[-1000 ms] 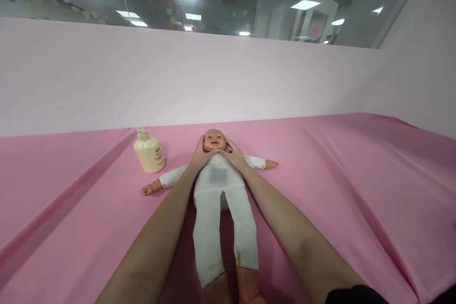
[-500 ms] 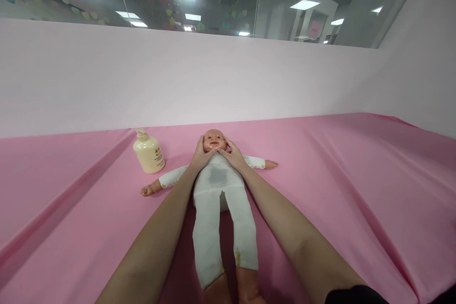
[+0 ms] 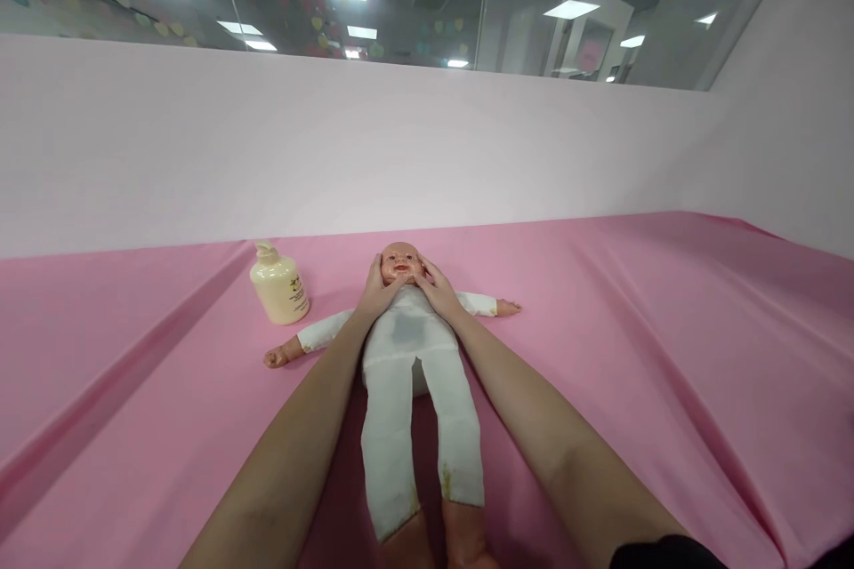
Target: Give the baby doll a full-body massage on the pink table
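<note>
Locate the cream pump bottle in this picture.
In the head view, the cream pump bottle stands upright on the pink cloth, left of the doll, beyond its outstretched arm.

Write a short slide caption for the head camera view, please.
Both hands, left hand and right hand, cup the doll at its face; pump bottle beside.

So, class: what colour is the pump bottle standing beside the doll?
Pale cream-yellow bottle, with a small dark mark on its front; the head view shows it.

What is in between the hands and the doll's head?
Nothing. The left hand and right hand already touch the doll at its cheeks. The bottle stands off to the left, apart from them.
</note>
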`<state>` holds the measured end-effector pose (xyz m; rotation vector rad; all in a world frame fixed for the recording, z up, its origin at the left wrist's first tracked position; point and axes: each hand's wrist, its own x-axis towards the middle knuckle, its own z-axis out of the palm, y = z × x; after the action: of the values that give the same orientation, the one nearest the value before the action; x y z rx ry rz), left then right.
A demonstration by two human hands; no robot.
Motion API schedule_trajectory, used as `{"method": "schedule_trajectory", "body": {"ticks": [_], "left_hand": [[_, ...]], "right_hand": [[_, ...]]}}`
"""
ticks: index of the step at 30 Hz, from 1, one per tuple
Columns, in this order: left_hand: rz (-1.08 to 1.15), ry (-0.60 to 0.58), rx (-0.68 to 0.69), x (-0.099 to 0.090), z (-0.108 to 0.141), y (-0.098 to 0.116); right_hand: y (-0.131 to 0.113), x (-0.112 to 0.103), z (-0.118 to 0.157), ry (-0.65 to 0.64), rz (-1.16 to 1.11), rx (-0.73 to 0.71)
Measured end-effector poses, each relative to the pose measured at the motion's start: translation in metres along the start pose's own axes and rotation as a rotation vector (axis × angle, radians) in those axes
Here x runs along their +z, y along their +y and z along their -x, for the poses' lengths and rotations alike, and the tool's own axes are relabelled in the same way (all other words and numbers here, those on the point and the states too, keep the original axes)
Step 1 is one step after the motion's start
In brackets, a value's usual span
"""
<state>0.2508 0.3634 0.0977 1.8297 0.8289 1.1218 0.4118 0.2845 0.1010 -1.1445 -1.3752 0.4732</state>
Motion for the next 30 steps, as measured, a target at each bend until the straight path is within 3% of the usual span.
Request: {"method": "schedule_trajectory", "body": {"ticks": [11, 30], "left_hand": [[0.023, 0.054, 0.031, 0.0003, -0.0026, 0.0018], [-0.039, 0.049, 0.061, 0.0, -0.0032, -0.0028]], "right_hand": [[0.0021, 0.0007, -0.0015, 0.013, 0.018, -0.002], [-0.0014, -0.0004, 0.0007, 0.005, 0.021, 0.002]]}}
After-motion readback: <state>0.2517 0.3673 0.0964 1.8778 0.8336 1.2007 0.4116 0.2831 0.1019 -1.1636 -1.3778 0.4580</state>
